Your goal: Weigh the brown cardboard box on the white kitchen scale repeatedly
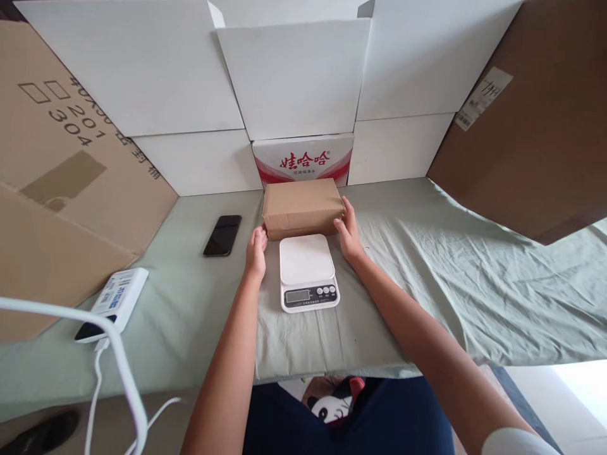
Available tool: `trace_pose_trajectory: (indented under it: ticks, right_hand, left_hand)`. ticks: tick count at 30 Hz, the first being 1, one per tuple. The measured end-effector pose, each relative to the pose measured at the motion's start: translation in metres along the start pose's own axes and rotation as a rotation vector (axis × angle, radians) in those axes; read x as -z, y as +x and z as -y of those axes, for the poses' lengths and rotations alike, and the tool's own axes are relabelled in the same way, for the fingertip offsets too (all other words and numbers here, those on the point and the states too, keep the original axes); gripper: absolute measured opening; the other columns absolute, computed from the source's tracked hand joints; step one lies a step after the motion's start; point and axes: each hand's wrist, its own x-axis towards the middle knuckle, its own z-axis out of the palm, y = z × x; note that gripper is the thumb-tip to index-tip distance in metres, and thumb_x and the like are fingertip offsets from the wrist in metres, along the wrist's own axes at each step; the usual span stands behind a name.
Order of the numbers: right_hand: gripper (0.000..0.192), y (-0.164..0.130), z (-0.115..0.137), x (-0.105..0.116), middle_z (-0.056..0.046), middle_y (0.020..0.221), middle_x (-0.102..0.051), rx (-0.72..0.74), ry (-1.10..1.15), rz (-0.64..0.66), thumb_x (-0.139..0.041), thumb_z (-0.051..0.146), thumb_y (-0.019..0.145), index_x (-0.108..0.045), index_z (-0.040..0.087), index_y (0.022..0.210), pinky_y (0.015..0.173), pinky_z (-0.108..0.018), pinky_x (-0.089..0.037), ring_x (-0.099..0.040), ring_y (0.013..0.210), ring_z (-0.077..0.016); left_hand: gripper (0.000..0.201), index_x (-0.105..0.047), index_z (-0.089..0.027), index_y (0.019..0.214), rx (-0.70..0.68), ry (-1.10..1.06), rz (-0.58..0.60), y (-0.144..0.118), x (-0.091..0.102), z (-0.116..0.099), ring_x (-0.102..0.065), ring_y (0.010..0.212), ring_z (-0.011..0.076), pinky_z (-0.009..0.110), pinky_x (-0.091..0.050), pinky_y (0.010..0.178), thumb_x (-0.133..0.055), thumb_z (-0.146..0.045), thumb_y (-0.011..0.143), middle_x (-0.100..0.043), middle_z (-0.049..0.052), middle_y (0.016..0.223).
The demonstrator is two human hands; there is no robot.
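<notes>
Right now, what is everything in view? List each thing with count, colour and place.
cardboard box: 1, brown, on the cloth just behind the scale, a hand at each end
kitchen scale: 1, white, centre of the cloth, nothing on its platform
printed carton: 1, white and red, behind the brown box
phone: 1, black, flat on the cloth left of the box
power bank: 1, white and blue, far left, a white cable plugged in
cloth: 1, pale green, covering the table
white panels: several, upright at the back
brown cardboard sheets: leaning at left and right
left hand: against the box's left end
right hand: against the box's right end
</notes>
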Motion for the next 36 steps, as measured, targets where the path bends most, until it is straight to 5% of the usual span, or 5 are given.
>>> trace_pose_trajectory:
  ticks: [8, 17, 27, 36]
  right_hand:
    - [0.080, 0.001, 0.005, 0.000, -0.008, 0.170, -0.026, -0.021, 0.023, 0.041, -0.047, 0.065, 0.094, -0.025, 0.024, 0.160, 0.126, -0.050, -0.029, -0.030, 0.155, -0.0292]
    - [0.090, -0.017, 0.023, 0.001, -0.010, 0.172, -0.017, 0.235, -0.136, -0.022, -0.046, 0.068, 0.095, -0.007, 0.025, 0.164, 0.130, -0.052, -0.020, -0.016, 0.161, -0.0303]
    - [0.077, -0.096, 0.058, 0.022, -0.004, 0.171, -0.021, 0.178, -0.090, 0.058, -0.048, 0.057, 0.099, -0.012, 0.036, 0.163, 0.129, -0.057, -0.024, -0.021, 0.159, -0.0320]
    - [0.072, -0.104, 0.065, 0.025, -0.007, 0.167, -0.029, 0.096, -0.067, 0.007, -0.048, 0.057, 0.099, -0.021, 0.035, 0.161, 0.121, -0.055, -0.038, -0.031, 0.155, -0.0326]
  left_hand:
    - [0.078, -0.066, -0.018, 0.128, -0.033, -0.010, 0.011, -0.002, -0.004, -0.006, -0.053, 0.139, 0.0319, 0.048, -0.035, 0.119, -0.059, -0.078, 0.079, -0.063, 0.020, 0.140]
    - [0.073, -0.062, -0.017, 0.131, -0.228, 0.011, -0.005, -0.027, 0.003, -0.030, -0.052, 0.140, 0.0330, 0.048, -0.035, 0.120, -0.062, -0.071, 0.081, -0.060, 0.020, 0.143]
    - [0.074, -0.062, -0.014, 0.137, -0.214, 0.074, -0.015, -0.127, 0.045, -0.026, -0.051, 0.139, 0.0391, 0.055, -0.035, 0.119, -0.060, -0.067, 0.084, -0.062, 0.022, 0.142]
    - [0.087, -0.062, -0.014, 0.137, -0.127, 0.117, 0.007, -0.132, 0.039, -0.033, -0.051, 0.139, 0.0413, 0.056, -0.037, 0.118, -0.059, -0.077, 0.078, -0.060, 0.024, 0.143]
